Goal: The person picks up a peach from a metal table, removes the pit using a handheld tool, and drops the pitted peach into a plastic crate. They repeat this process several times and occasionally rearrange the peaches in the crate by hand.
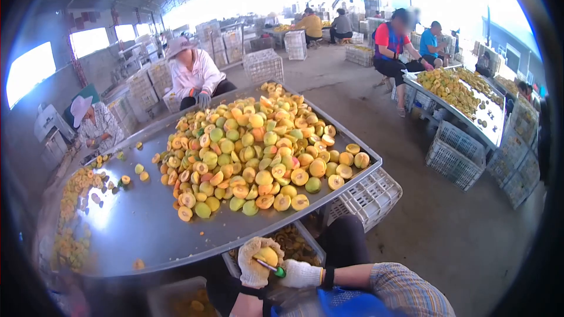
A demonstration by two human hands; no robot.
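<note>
My left hand point(254, 263), in a soiled white knit glove, is wrapped around a yellow peach point(268, 256) just past the near edge of the metal table. My right hand point(302, 274), also gloved, grips a small green-handled knife point(279, 271) whose metal blade reaches to the peach. How far the blade goes into the flesh cannot be made out. Beneath both hands is a plastic crate point(312, 240) with dark cut fruit pieces inside. A large heap of cut yellow and greenish peaches point(252, 152) covers the middle of the table, some cut faces showing pits.
The metal table point(158, 223) has a raised rim. White crates point(376, 199) stand under its right side, and a grey crate point(455, 155) is on the floor. A person in pink point(200, 73) and another in a hat point(97, 126) sit across. More workers sit around another table point(458, 97).
</note>
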